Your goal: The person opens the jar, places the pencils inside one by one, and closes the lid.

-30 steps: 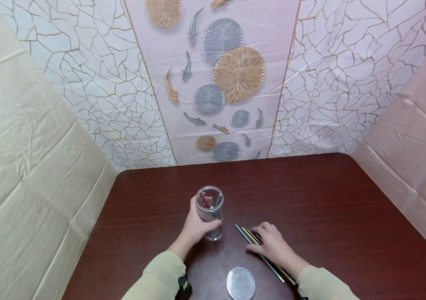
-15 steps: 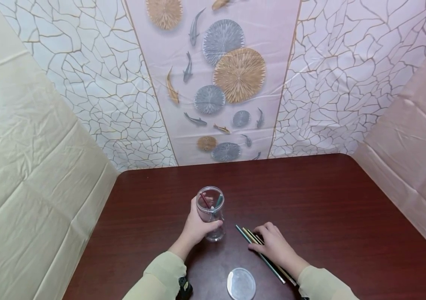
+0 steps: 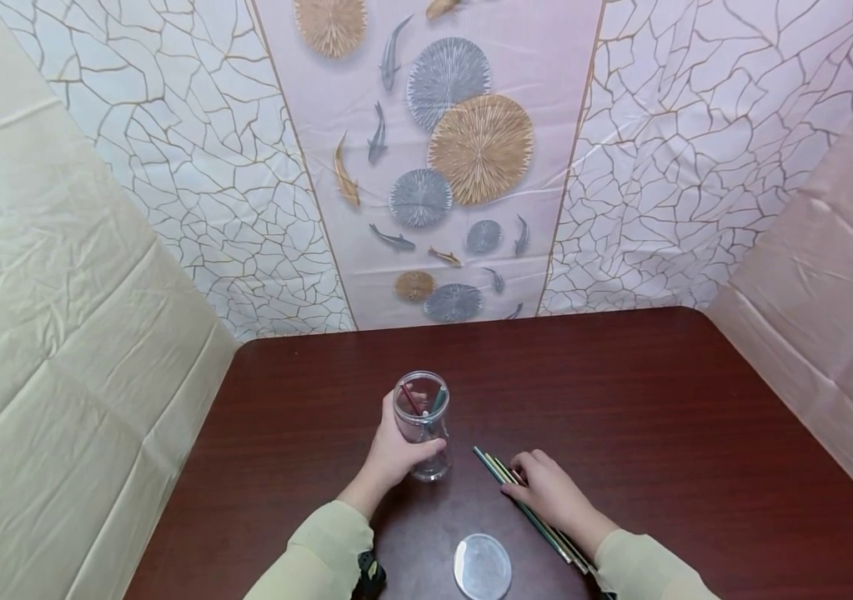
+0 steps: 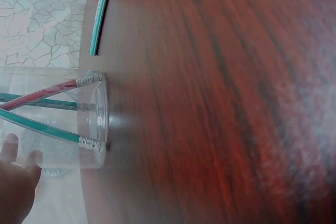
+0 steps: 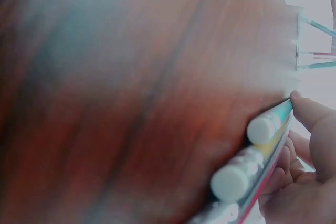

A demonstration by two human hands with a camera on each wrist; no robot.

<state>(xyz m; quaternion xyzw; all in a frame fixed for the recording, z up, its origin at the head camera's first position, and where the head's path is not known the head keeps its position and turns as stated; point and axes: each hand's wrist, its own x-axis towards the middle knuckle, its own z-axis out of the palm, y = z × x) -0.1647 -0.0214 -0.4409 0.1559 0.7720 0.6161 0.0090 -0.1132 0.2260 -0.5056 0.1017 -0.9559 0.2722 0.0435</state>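
Observation:
My left hand (image 3: pixel 396 450) holds a clear jar (image 3: pixel 432 467) that stands upright on the table, thumb in front and fingers around its far side. Inside the jar lean a red pencil (image 4: pixel 47 94) and two green pencils (image 4: pixel 47 127), eraser ends down. To the right, my right hand (image 3: pixel 555 493) pinches a bundle of pencils (image 3: pixel 492 467) lying on the table. In the right wrist view, the thumb lies against a green pencil (image 5: pixel 262 129), and the fingers curl at the bundle's other side. A yellow and a red pencil also show there; their exact number is hidden.
A round clear lid (image 3: pixel 482 568) lies flat near the front of the dark red wooden table (image 3: pixel 621 400), between both forearms. Patterned cloth (image 3: pixel 434 250) hangs behind the table, and pale cloth walls (image 3: pixel 81 333) flank it.
My right hand has shifted slightly right, and its fingers have drawn in. The pencils lie closer together than before. The left hand and jar stay in place.

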